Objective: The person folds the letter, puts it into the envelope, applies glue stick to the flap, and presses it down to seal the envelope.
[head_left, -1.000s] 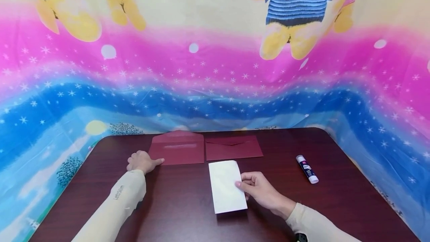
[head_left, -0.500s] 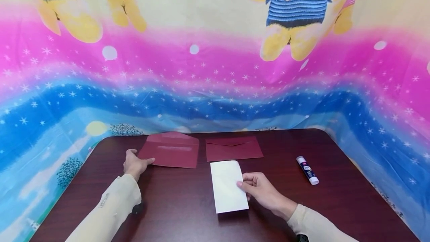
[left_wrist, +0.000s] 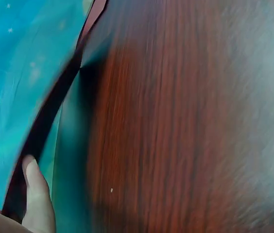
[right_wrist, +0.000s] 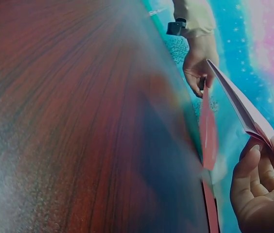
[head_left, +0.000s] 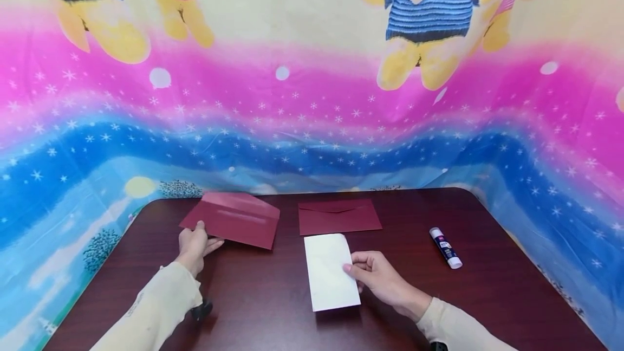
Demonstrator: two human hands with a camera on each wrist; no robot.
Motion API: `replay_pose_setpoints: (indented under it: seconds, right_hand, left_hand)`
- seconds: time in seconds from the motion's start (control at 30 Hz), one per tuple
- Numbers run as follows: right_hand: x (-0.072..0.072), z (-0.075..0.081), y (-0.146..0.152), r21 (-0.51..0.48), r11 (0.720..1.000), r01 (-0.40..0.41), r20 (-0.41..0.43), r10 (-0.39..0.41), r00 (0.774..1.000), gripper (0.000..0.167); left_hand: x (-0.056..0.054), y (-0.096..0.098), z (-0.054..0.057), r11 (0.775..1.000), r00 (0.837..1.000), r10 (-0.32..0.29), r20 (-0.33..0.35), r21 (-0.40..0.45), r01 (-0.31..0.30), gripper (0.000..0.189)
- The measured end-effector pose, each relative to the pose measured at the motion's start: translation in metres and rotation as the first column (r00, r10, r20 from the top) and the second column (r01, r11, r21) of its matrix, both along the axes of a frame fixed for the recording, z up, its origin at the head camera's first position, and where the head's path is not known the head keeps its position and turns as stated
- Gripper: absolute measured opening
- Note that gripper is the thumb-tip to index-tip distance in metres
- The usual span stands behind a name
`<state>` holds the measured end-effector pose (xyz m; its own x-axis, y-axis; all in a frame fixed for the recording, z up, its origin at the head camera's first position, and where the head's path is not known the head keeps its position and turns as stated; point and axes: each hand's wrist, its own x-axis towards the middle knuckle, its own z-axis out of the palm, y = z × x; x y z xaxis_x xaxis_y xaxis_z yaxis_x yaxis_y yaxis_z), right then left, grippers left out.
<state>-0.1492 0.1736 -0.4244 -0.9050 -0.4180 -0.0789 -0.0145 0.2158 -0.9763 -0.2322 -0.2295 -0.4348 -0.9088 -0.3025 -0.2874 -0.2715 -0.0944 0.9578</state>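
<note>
A dark red envelope (head_left: pixel 239 220) with its flap up is tilted at the back left of the table, a pale streak across its front. My left hand (head_left: pixel 194 245) pinches it near the lower left corner, and the thumb shows on it in the left wrist view. A folded white paper (head_left: pixel 331 272) hangs above the table's middle, its layers visible edge-on in the right wrist view. My right hand (head_left: pixel 382 280) holds that paper by its right edge between thumb and fingers. Just behind it lies a second red envelope (head_left: pixel 339 216), its flap folded down.
A glue stick (head_left: pixel 446 248) with white ends lies on the right side of the dark wooden table (head_left: pixel 263 307). A printed cloth (head_left: pixel 312 102) with bears and snowflakes hangs around the table's back and sides.
My left hand has taken hold of the left envelope and drawn it left and nearer, turning and tilting it. The right hand with the white paper has barely moved.
</note>
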Motion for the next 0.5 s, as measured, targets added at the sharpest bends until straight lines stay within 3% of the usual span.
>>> replay_pose_setpoints:
  seconds: [0.13,0.33,0.5]
  right_hand:
    - [0.001,0.000,0.001,-0.008,1.000,-0.015,-0.003,0.015,1.000,0.031]
    - [0.004,0.002,0.006,-0.016,1.000,-0.024,-0.020,0.023,1.000,0.031]
    - [0.005,0.005,0.009,-0.025,0.999,-0.030,-0.028,0.030,0.999,0.032]
  left_hand:
    - [0.008,0.003,0.002,0.994,0.997,-0.081,0.019,0.069,0.079,0.060]
    - [0.016,0.011,0.005,0.992,0.992,-0.122,0.023,0.023,0.122,0.028]
    - [0.024,0.014,0.007,0.981,0.982,-0.191,0.002,-0.022,0.191,0.046]
